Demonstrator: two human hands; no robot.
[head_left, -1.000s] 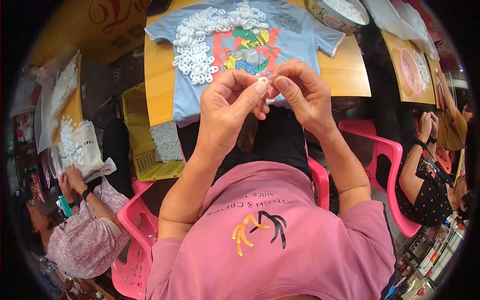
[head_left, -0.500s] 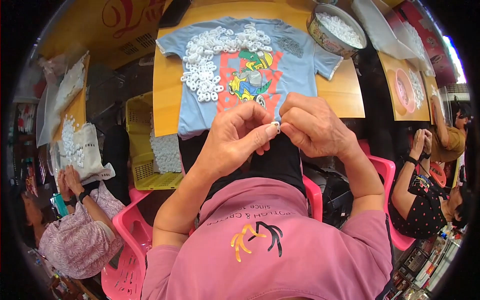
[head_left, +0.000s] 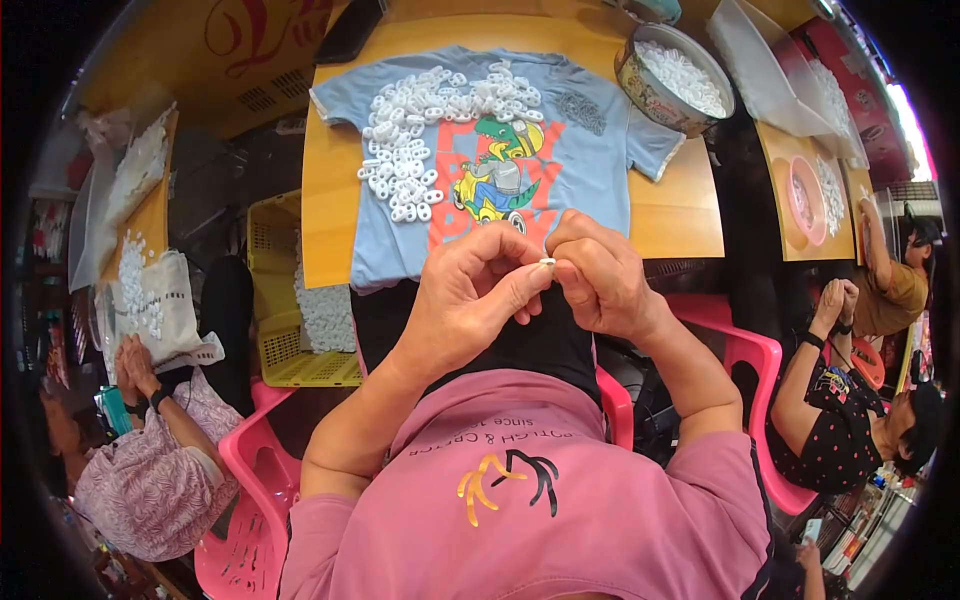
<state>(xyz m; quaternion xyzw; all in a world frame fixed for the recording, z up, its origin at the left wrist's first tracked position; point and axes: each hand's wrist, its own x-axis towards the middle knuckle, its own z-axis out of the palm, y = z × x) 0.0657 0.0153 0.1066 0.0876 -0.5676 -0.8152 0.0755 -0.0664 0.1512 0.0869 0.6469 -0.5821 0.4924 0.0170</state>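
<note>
My left hand (head_left: 480,285) pinches a small white plastic piece (head_left: 547,262) between thumb and forefinger, above my lap. Against the other side of that piece, my right hand (head_left: 605,275) is closed with thumb and fingers pressed together; its fingers hide whatever is in them. Just beyond both hands lies a blue T-shirt (head_left: 590,180) with a dinosaur print, spread over the table. Scattered on its upper left are many white oval pieces (head_left: 400,150) with two holes each.
A round tin (head_left: 655,105) of white pieces stands at the table's (head_left: 680,215) far right. A dark phone-like slab (head_left: 350,32) lies far left. A yellow crate (head_left: 278,350) is left of my legs. Co-workers sit on both sides, near pink chairs (head_left: 270,465).
My right hand has shifted left and turned, closing against my left hand. The white piece has tilted and shows its thin edge. The whole view has shifted slightly.
</note>
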